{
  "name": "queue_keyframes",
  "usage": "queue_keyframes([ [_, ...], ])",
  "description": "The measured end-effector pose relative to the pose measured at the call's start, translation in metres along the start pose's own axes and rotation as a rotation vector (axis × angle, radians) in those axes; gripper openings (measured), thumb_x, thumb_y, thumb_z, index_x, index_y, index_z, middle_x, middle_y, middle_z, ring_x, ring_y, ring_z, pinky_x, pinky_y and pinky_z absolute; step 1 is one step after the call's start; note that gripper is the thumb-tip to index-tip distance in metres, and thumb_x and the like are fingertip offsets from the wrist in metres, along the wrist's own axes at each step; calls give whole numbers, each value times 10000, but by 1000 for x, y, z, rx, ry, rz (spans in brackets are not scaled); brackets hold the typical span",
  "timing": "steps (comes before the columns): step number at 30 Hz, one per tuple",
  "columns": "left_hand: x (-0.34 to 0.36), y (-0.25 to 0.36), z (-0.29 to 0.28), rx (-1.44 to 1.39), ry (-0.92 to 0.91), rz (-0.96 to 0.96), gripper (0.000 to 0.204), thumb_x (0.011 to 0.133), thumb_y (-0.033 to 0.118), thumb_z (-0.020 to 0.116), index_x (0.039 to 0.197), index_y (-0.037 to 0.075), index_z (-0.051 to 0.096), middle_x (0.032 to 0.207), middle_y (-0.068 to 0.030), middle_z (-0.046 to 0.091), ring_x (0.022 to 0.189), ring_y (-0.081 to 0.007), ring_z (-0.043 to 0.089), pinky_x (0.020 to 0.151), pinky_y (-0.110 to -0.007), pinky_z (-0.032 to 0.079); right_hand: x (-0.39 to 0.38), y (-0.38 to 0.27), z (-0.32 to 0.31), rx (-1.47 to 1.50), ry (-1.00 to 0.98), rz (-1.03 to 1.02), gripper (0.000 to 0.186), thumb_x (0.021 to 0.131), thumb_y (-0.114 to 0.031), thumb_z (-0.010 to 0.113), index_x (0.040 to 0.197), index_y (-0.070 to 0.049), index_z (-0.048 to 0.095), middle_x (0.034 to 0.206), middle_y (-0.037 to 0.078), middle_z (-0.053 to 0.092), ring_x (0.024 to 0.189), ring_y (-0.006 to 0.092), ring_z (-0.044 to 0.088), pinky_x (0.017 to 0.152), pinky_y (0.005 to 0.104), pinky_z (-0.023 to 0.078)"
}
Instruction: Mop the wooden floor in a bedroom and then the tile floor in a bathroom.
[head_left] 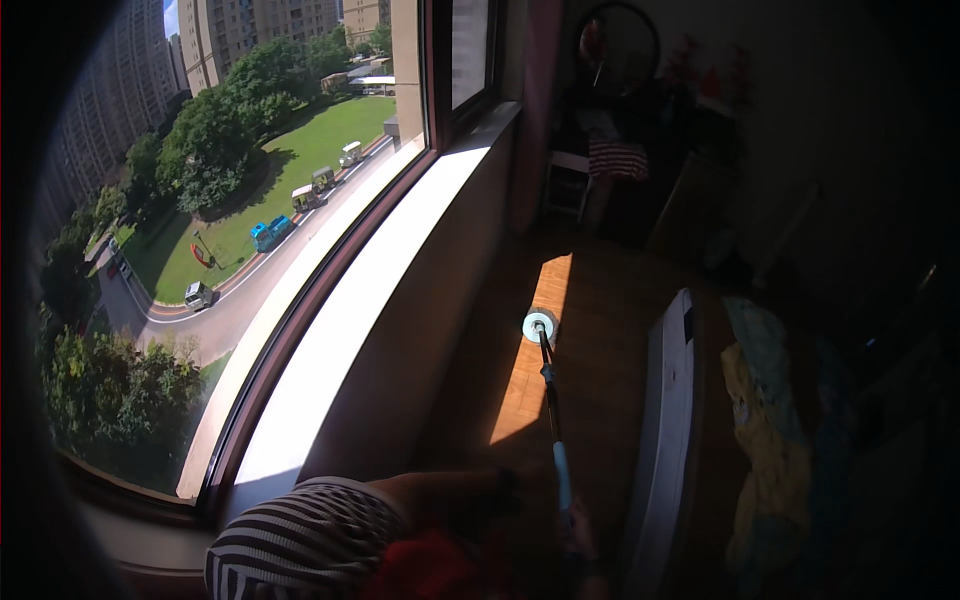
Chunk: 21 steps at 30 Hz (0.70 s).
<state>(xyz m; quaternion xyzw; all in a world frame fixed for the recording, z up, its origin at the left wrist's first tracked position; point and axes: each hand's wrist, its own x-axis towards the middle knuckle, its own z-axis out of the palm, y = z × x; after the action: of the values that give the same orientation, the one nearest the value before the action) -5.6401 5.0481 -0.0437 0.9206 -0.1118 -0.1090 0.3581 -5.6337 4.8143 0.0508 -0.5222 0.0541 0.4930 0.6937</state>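
A spin mop with a round, pale blue head (pixel 539 325) rests on the wooden floor, in a strip of sunlight. Its dark pole (pixel 552 400) runs back toward me and ends in a light blue grip section (pixel 562 472). My right hand (pixel 578 532), in deep shade, is closed around the handle low in the picture. From a black-and-white striped sleeve, my left forearm reaches across in front of me; my left hand (pixel 505 488) is so dark that its fingers do not show. It lies left of the handle, apart from the grip as far as I can see.
A white window sill (pixel 350 330) curves along my left beneath a window overlooking lawn, trees and parked vehicles. On my right stands a long pale panel (pixel 662 420), with yellow bedding (pixel 770 450) beyond it. A white chair (pixel 568 180), a striped cloth (pixel 618 160) and a round mirror (pixel 617 45) are at the far end.
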Motion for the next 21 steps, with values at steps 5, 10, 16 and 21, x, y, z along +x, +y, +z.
queue_keyframes([
  [5, -25, 45, 18, -25, -188, 15, 363, 895, 287, 567, 1157, 40, 525, 1047, -162, 570, 904, -278, 589, 776, -420, 488, -184, -8, 73, 14, 226, 163, 474, 972, -209, 446, 1424, -157, 312, 703, 1, 482, 478, 64, 398, 399, 194, 327],
  [10, -36, 89, 54, -34, -376, 69, 329, 901, 285, 561, 1123, 43, 545, 1011, -149, 581, 878, -259, 591, 757, -403, 490, -304, 8, 49, -84, 253, 259, 483, 973, -233, 462, 1434, -193, 324, 674, -27, 464, 515, 59, 396, 454, 198, 332],
  [16, -48, 109, 78, -64, -488, 75, 294, 909, 283, 553, 1082, 46, 570, 967, -134, 594, 847, -237, 594, 733, -383, 493, -374, -57, 81, -81, 253, 388, 473, 977, -189, 469, 1435, -199, 350, 579, -63, 385, 455, 38, 310, 418, 191, 257],
  [21, -34, 93, 65, -108, -445, 37, 271, 916, 281, 547, 1048, 49, 590, 931, -121, 604, 821, -218, 597, 714, -366, 496, -309, -31, 65, -5, 325, 308, 494, 972, -217, 450, 1441, -196, 298, 631, -31, 435, 470, 52, 373, 405, 188, 309],
])
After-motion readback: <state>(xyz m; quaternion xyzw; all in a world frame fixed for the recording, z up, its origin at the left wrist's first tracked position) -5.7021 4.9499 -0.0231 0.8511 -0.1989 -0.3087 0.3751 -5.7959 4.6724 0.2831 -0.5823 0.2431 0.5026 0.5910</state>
